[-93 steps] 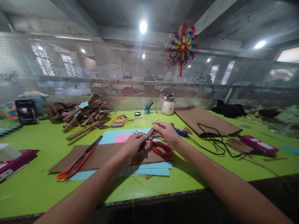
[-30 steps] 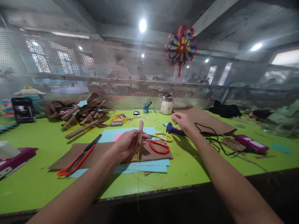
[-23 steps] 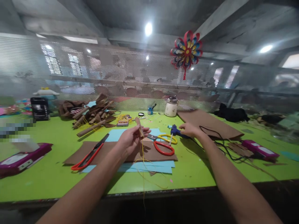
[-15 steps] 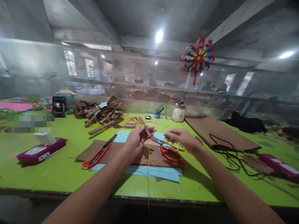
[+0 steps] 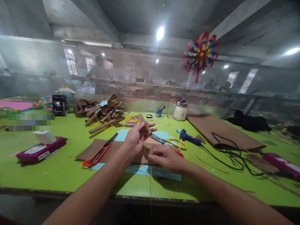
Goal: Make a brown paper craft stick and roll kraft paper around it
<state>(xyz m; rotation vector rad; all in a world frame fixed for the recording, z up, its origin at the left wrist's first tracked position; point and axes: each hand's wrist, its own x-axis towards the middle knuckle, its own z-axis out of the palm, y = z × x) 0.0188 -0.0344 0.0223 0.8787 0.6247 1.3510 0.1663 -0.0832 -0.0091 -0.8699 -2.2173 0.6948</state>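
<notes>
Both hands are out over the green table (image 5: 58, 175). Left hand (image 5: 136, 139) is raised, palm turned inward, thumb and fingers pinching a rolled brown paper stick (image 5: 144, 123). Its long axis is tilted, the top end pointing up and away to the left. A yellow thread (image 5: 150, 184) hangs straight down from it past the table edge. Right hand (image 5: 168, 158) sits lower and just to the right, knuckles up, fingertips closed on that thread, near the scissors (image 5: 173, 143).
</notes>
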